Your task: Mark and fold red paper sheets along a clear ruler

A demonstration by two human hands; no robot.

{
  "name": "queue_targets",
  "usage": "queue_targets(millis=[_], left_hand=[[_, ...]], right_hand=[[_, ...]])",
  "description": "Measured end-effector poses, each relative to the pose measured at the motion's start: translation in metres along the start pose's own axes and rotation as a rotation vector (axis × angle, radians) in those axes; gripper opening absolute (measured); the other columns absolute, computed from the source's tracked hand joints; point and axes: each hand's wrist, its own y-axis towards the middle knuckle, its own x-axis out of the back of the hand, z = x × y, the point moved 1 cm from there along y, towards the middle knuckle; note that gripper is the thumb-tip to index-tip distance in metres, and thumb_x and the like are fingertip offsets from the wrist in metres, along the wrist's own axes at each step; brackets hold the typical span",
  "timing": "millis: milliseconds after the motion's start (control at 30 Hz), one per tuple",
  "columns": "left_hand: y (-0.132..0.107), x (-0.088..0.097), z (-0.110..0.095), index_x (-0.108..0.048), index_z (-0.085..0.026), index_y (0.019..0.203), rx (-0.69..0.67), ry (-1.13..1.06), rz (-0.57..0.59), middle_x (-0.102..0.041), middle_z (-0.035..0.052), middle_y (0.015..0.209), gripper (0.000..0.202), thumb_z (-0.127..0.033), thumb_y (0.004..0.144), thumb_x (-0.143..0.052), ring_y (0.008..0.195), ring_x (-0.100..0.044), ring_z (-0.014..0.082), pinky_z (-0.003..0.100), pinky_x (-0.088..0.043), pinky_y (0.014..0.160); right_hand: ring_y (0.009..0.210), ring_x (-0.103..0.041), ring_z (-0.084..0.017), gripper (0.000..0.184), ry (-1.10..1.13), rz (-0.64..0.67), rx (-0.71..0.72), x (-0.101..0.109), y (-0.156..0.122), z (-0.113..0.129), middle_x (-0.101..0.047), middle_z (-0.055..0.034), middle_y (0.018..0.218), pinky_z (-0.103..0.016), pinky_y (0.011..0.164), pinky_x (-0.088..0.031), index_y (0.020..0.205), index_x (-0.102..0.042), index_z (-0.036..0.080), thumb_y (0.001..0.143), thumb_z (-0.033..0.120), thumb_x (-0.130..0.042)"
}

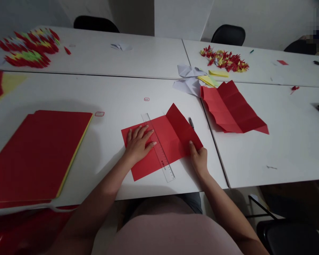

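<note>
A square red paper sheet (174, 140) lies on the white table, with its right part folded or lifted along a crease. My left hand (137, 144) rests flat on the sheet, its fingers spread, and the fingertips reach the edge of a clear plastic ruler (159, 148). The ruler lies slantwise across the sheet. My right hand (199, 160) pinches the sheet's lower right edge between thumb and fingers. Just past the sheet's upper corner lies a dark pen (191, 123).
A creased red sheet (232, 108) lies across the table seam to the right. A thick red-and-yellow paper stack (37, 156) sits at left. Piles of small folded red-and-yellow paper pieces (224, 60) and white folded paper (188, 83) lie beyond. Black chairs stand around the tables.
</note>
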Motion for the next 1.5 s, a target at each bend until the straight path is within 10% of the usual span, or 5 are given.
queue_targets(millis=[1500], left_hand=[[-0.0001, -0.0008, -0.0004, -0.044, -0.028, 0.147, 0.007, 0.016, 0.000, -0.031, 0.0038, 0.162, 0.052, -0.051, 0.100, -0.039, 0.151, -0.019, 0.0292, 0.058, -0.007, 0.123]], right_hand=[[0.051, -0.034, -0.012, 0.048, 0.001, 0.001, -0.002, -0.0003, 0.0003, 0.0022, -0.036, 0.0033, 0.050, -0.027, 0.047, -0.026, 0.055, -0.041, 0.023, 0.082, 0.061, -0.051]])
